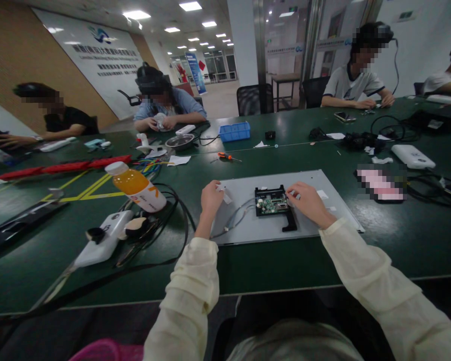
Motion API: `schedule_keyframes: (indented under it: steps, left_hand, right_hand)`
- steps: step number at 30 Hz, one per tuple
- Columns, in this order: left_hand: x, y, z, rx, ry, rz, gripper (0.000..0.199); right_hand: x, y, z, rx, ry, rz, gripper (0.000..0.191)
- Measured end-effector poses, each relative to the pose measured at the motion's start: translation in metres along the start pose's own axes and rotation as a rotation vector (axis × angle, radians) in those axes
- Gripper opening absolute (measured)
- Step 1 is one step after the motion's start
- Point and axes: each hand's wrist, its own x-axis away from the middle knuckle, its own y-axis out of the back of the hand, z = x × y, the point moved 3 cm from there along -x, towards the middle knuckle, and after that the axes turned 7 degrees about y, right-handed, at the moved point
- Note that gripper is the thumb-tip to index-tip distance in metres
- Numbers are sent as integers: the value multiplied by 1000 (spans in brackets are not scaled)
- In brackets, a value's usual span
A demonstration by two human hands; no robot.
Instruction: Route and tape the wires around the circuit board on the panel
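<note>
A flat grey panel (240, 233) lies in front of me, bearing a black bracket (290, 220) with a green circuit board (272, 204) in it. My left hand (211, 201) is closed at the panel's left edge, with a small white strip (226, 194) at its fingertips. At the bracket's right side, my right hand (310, 201) is pinched; whatever lies between its fingertips is too small to make out. Thin grey wires (238, 216) run from the board's left side across the panel.
On the left stand an orange drink bottle (139, 188) and a white power bank (107, 238) among black cables. Beyond the panel are an orange-handled screwdriver (225, 156) and a blue basket (234, 132). A pink phone (380, 183) lies right. Several people sit around the table.
</note>
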Motion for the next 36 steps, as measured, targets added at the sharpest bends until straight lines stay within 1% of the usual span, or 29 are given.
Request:
schedule_keyframes:
  steps: [2, 4, 9, 12, 14, 16, 18, 21, 23, 25, 27, 29, 30, 33, 36]
  left_hand:
    - [2, 6, -3, 9, 9, -18, 29]
    - [5, 17, -10, 43, -3, -48, 24]
    - [25, 56, -38, 246, -120, -127, 25]
    - [41, 69, -50, 343, -155, -94, 26]
    - [50, 69, -52, 356, -165, -43, 26]
    - [58, 62, -48, 325, -158, 4, 23]
    - [65, 53, -41, 251, -140, 45, 19]
    - [73, 39, -31, 102, -103, 140, 15]
    - [78, 34, -27, 26, -81, 185, 16]
    - [84, 36, -29, -34, -79, 152, 23]
    - [92, 42, -35, -96, -103, 56, 29]
    - [102, 47, -43, -173, -138, -37, 27]
    - [108, 49, -47, -213, -157, -60, 23]
    - [127, 44, -57, -325, -234, -16, 12]
    - [143, 35, -59, -392, -304, 12, 11]
  right_hand:
    - [0, -1, 0, -8, 7, 2, 14]
    - [0, -2, 0, -14, 14, -1, 14]
    - [0, -1, 4, -27, 36, -46, 13]
    - [0, 1, 6, -28, 51, -75, 12]
    - [-1, 2, 7, -25, 49, -84, 12]
    - [0, 2, 8, -22, 45, -82, 13]
    - [0, 2, 8, -23, 47, -78, 13]
    - [1, 1, 9, -26, 60, -73, 13]
    - [1, 0, 9, -29, 64, -69, 14]
    - [1, -1, 7, -32, 62, -67, 14]
    - [1, -2, 5, -33, 56, -69, 14]
    - [1, -2, 2, -37, 56, -76, 14]
    - [1, -3, 1, -39, 58, -80, 14]
    - [2, -4, -1, -44, 63, -91, 14]
    - [2, -5, -1, -41, 63, -93, 14]
